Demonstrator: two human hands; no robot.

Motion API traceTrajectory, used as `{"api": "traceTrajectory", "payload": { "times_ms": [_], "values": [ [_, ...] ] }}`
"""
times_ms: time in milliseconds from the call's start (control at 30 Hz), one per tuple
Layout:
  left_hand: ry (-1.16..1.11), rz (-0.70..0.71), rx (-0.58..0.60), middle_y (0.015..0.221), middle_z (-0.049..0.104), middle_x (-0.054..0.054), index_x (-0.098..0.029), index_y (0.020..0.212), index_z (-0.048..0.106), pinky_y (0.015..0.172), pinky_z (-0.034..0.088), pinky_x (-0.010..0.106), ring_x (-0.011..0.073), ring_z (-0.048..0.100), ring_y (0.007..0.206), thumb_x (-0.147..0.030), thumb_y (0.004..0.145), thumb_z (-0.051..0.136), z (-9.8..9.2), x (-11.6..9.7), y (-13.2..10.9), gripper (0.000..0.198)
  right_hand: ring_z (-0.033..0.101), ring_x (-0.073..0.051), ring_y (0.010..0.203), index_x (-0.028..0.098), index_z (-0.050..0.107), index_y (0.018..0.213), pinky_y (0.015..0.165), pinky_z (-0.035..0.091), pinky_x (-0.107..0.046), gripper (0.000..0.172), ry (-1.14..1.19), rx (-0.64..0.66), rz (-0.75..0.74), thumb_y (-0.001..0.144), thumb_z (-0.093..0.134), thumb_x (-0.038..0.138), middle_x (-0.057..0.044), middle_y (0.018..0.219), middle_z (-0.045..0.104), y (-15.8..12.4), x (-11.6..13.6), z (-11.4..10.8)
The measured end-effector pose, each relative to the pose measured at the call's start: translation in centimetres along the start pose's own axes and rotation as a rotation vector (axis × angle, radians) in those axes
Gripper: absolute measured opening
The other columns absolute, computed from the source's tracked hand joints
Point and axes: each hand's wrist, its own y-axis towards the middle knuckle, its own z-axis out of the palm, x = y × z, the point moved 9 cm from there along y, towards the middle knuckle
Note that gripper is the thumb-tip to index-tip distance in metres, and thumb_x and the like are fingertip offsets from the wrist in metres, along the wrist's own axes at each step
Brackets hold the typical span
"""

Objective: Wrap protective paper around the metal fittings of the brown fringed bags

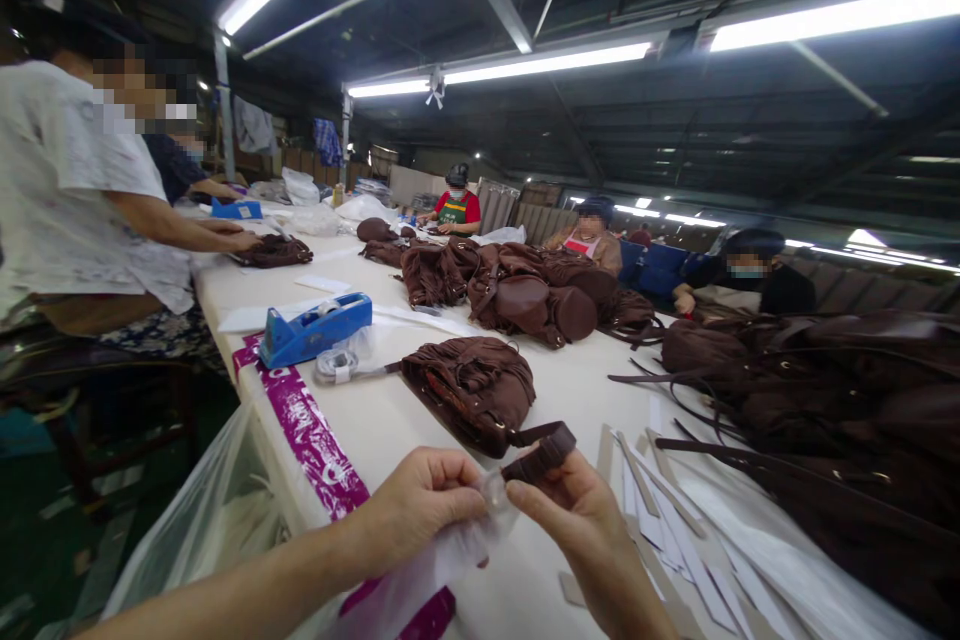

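Note:
My left hand (435, 498) pinches a piece of transparent plastic film (493, 495) between thumb and fingers. The film lies at the end of a dark brown strap (540, 452), and some of it trails down below my hands. My right hand (581, 510) has its fingers closed around that strap, with the thumb against the film. Just beyond, the brown gathered bag (472, 385) that the strap runs to lies on the white table (390, 450). A bundled grey cord (337, 365) sits by the bag's left side.
A blue tape dispenser (315, 328) stands at the left table edge, above purple printed tape (311, 440). Brown bags (517, 290) are heaped behind, and another pile (840, 400) fills the right. Card strips (675, 530) lie near my right hand. Several people work around the table.

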Motion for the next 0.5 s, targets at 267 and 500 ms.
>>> {"api": "traceTrajectory", "payload": {
  "times_ms": [267,500],
  "values": [
    [-0.055,-0.067,-0.039,0.067,0.067,0.006,-0.013,0.076,0.058,0.048,0.048,0.026,0.0201,0.066,0.056,-0.032,0.058,0.073,0.1,1.9,-1.2,0.031,0.060,-0.018,0.074,0.018,0.061,0.076,0.070,0.046,-0.029,0.035,-0.013,0.170,0.139,0.060,0.082,0.041,0.000,0.072,0.065,-0.7,-0.6,1.9],
    [-0.110,-0.055,-0.040,0.067,0.068,0.007,-0.012,0.073,0.058,0.056,0.048,0.026,0.0184,0.065,0.059,-0.032,0.056,0.077,0.0,2.6,-2.3,0.032,0.053,-0.016,0.070,0.017,0.056,0.074,0.067,0.040,-0.027,0.039,-0.040,0.265,0.282,0.058,0.082,0.042,0.002,0.068,0.058,-2.0,-2.4,3.0]
  ]
}}
